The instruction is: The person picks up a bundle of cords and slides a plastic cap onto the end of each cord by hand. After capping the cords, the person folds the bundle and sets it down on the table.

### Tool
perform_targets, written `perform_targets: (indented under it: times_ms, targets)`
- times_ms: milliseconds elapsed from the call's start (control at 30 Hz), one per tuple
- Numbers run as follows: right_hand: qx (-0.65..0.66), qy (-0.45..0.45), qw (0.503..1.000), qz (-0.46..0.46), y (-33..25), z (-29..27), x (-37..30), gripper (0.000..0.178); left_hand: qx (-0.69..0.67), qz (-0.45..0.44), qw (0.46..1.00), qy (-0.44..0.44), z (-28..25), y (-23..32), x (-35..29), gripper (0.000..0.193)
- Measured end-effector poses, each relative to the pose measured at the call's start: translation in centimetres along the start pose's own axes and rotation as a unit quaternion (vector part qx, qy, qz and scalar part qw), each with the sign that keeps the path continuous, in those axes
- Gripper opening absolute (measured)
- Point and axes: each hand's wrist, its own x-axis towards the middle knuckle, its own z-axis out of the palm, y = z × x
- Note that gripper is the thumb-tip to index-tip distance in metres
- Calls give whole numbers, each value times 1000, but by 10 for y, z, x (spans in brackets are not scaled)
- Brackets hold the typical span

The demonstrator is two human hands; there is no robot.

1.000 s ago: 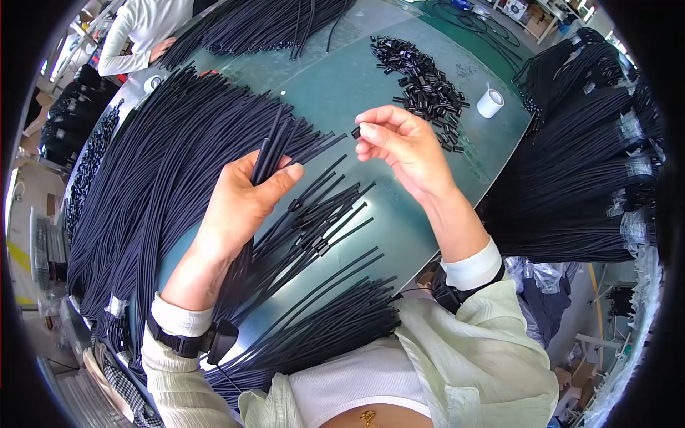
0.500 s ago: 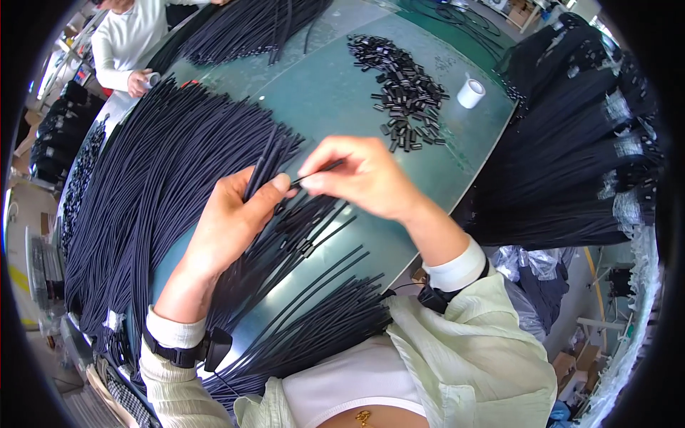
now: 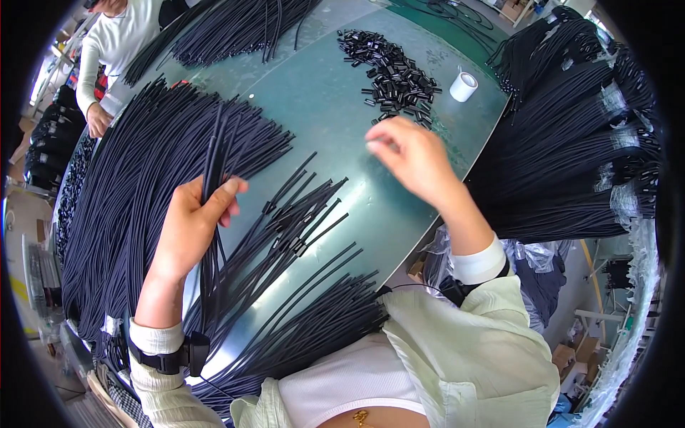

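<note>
My left hand (image 3: 203, 207) is closed around a few black cords (image 3: 216, 139), whose ends stick up above the fist. To the right, my right hand (image 3: 410, 153) hovers over the table just below a pile of short black tubes (image 3: 399, 78). Its fingers are loosely curled, thumb and forefinger slightly apart, and nothing shows between them. Between my forearms lie loose cords with small black sleeves (image 3: 292, 242) near their ends. A thick bundle of black cords (image 3: 171, 164) spreads beneath and beyond my left hand.
A white tape roll (image 3: 464, 87) stands near the right edge of the green table (image 3: 314, 118). More cords (image 3: 314, 307) lie close to my body. Wrapped cord bundles (image 3: 571, 157) hang at the right. A co-worker (image 3: 118, 43) is at the far left, beside another cord bundle (image 3: 235, 32).
My right hand has left the cord end at my left hand and moved right, toward the tube pile. My left hand has shifted left with its cords. The co-worker's hand has moved down and left.
</note>
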Motion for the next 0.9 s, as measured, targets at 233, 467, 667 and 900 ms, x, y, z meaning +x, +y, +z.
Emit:
perform_targets:
  times_ms: [233, 467, 667, 900]
  targets:
    - [-211, 22, 977, 32, 28, 0, 5, 10, -62, -42, 997, -24, 17, 21, 2, 22]
    - [340, -23, 931, 131, -19, 16, 12, 10, -106, -53, 992, -52, 24, 20, 4, 18]
    - [332, -35, 943, 1, -57, 11, 11, 17, -64, -21, 998, -21, 22, 25, -3, 17]
    - [273, -62, 957, -72, -55, -1, 14, 15, -39, -23, 999, -19, 20, 24, -4, 16]
